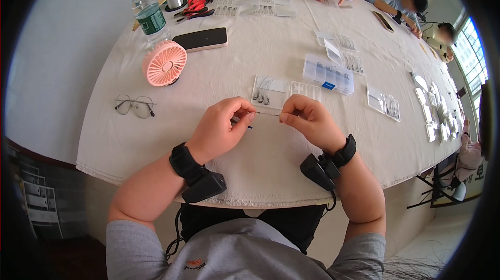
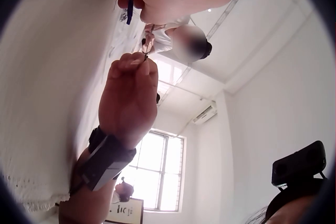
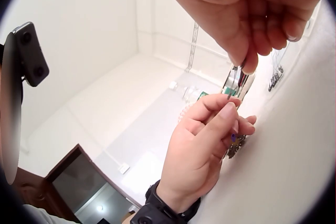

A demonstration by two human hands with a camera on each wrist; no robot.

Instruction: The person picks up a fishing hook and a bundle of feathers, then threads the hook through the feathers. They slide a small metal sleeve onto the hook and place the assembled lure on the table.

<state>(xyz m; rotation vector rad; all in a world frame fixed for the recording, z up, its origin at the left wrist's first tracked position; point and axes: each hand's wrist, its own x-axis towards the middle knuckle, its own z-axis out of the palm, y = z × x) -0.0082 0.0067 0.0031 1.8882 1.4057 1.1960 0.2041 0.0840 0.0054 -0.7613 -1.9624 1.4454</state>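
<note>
the lettering on the bottle label (image 1: 152, 21) and shirt (image 1: 245, 254) is illegible.

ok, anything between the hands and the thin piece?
Nothing visible: the left hand and right hand already pinch the thin piece at either end, and the stretch between is bare. A blue-tipped item shows by the left hand, off to one side.

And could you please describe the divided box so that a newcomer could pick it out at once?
On the white-covered table, start at the person's right hand in the head view. Just beyond it sits a clear divided box. Unlike the flat clear cases lying around it, it is deeper and has a bright blue tab on its near side.
</note>
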